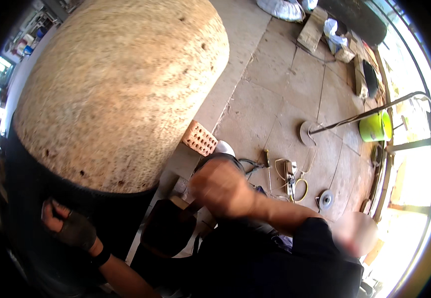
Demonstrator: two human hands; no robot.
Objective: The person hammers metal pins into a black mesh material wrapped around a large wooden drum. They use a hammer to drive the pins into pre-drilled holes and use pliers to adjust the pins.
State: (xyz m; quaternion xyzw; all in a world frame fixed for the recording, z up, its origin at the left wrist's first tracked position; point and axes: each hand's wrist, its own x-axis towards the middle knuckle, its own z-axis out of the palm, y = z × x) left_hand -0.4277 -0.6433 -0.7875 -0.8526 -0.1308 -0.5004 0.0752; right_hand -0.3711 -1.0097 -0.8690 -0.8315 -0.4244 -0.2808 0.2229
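Note:
A big rounded block, tan, coarse and pitted, fills the upper left, its lower end inside a black band or sleeve. Against the dark side below it rests my left hand, in a dark fingerless glove with a black wristband. Its fingers are curled together; whatever they pinch is too dark and small to make out. My right hand, blurred by motion, is closed round the handle of a mallet. The broad dark mallet head hangs to the left of that hand, apart from the block.
A perforated brick lies beside the block. On the tiled floor are a power strip with cables, a grinding disc and a metal stand with a round base. A lime-green bucket stands by the windows; wood blocks lie farther off.

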